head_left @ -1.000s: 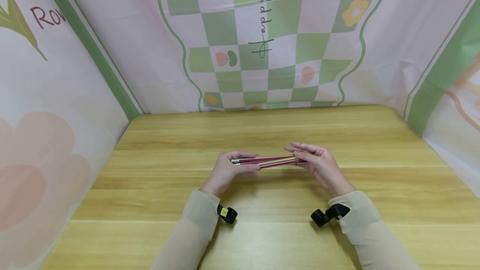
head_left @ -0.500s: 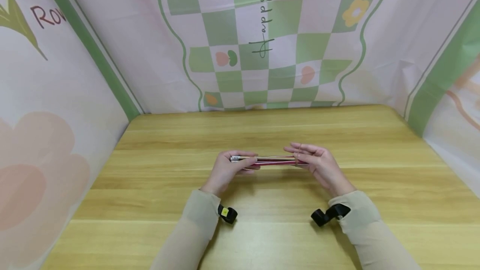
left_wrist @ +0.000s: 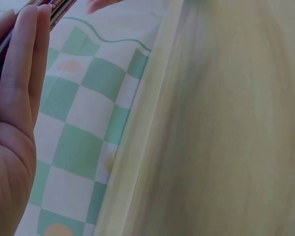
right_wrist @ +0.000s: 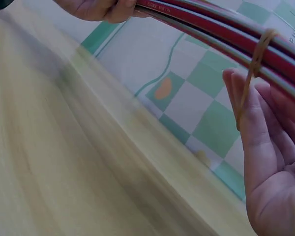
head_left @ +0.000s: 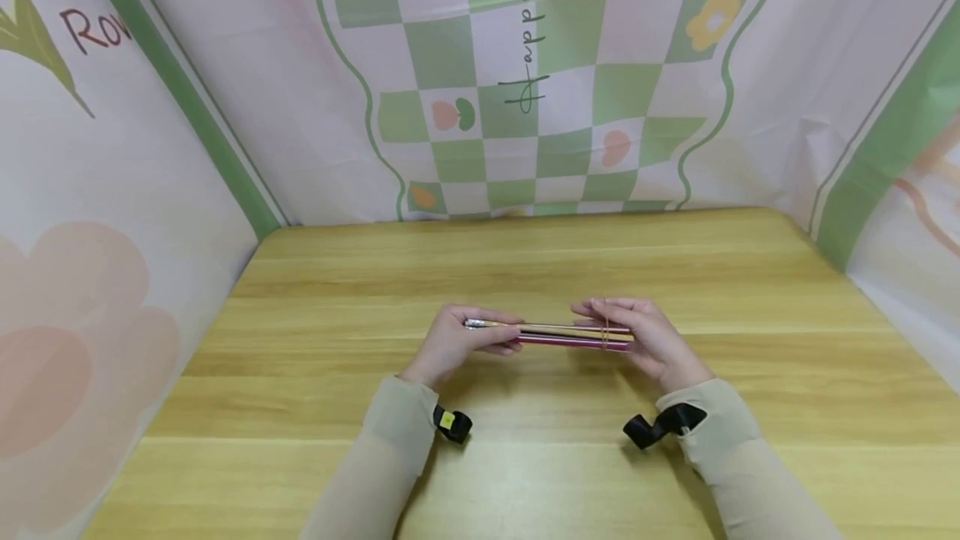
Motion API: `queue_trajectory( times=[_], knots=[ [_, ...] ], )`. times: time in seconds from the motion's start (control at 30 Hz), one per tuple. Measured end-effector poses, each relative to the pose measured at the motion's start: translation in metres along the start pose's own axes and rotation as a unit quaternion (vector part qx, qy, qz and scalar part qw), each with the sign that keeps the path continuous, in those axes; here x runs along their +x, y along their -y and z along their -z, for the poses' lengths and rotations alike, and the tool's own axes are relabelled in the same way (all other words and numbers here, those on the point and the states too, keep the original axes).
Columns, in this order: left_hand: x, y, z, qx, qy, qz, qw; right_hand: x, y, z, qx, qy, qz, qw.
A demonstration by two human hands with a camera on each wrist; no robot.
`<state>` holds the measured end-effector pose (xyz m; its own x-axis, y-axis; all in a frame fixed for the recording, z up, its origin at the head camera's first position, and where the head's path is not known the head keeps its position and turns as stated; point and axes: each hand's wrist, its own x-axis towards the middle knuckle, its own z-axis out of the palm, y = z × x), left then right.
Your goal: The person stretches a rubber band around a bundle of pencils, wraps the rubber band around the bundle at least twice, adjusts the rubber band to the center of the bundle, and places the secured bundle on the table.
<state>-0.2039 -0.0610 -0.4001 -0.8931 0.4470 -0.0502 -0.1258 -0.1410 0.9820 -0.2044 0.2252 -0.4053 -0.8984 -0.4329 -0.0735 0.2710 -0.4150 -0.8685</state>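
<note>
Several pencils (head_left: 558,341), red and gold-striped with metal eraser ends at the left, lie level in a bundle above the table. My left hand (head_left: 461,340) grips the bundle near the eraser ends, thumb in front and fingers behind. A tan rubber band (right_wrist: 258,54) loops round the pencils near their right end. My right hand (head_left: 645,336) is at that end, with the band stretched over its fingers (right_wrist: 258,123). The right thumb is mostly hidden. In the left wrist view only part of the pencils (left_wrist: 59,12) shows beside the left fingers.
Below the hands lies a wood-grain table (head_left: 525,457). A printed cloth (head_left: 555,107) with green checks hangs behind its far edge, and more cloth stands at both sides. Black camera straps (head_left: 453,423) sit on both wrists.
The pencils have turned in my left hand and sit slightly lower. My right hand has shifted a little; the rubber band now shows round the pencils near the right fingers.
</note>
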Motion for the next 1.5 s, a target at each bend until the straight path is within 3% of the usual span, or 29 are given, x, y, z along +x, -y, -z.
queue_trajectory(
  times=[0.13,0.37,0.47,0.57,0.7,0.83,1.0,1.27,1.5],
  knots=[
    [0.0,-0.001,-0.002,-0.024,0.001,-0.002,0.9997,-0.002,-0.002,0.0,0.012,0.015,-0.01,1.0],
    [0.002,0.003,-0.004,-0.109,-0.022,-0.008,0.9938,-0.001,-0.006,-0.009,0.029,0.015,-0.031,0.999],
    [0.004,0.005,-0.006,-0.136,-0.038,-0.015,0.9899,0.003,-0.014,-0.011,0.076,0.031,-0.008,0.997],
    [0.005,0.007,-0.011,-0.172,-0.062,-0.022,0.9829,0.007,-0.024,-0.014,0.148,0.052,0.022,0.987],
    [0.008,0.009,-0.019,-0.226,-0.094,-0.024,0.9692,0.01,-0.032,-0.019,0.187,0.042,0.062,0.98],
    [0.01,0.011,-0.023,-0.264,-0.114,-0.024,0.9574,0.011,-0.032,-0.023,0.142,0.016,0.119,0.983],
    [0.007,0.008,-0.024,-0.278,-0.115,-0.024,0.9535,0.011,-0.032,-0.023,0.096,-0.01,0.209,0.973],
    [0.003,0.003,-0.021,-0.285,-0.126,-0.018,0.95,0.009,-0.024,-0.023,-0.051,-0.084,0.34,0.935],
    [0.004,0.001,-0.013,-0.269,-0.129,-0.023,0.9542,0.002,-0.008,-0.024,-0.205,-0.109,0.368,0.9]
  ],
)
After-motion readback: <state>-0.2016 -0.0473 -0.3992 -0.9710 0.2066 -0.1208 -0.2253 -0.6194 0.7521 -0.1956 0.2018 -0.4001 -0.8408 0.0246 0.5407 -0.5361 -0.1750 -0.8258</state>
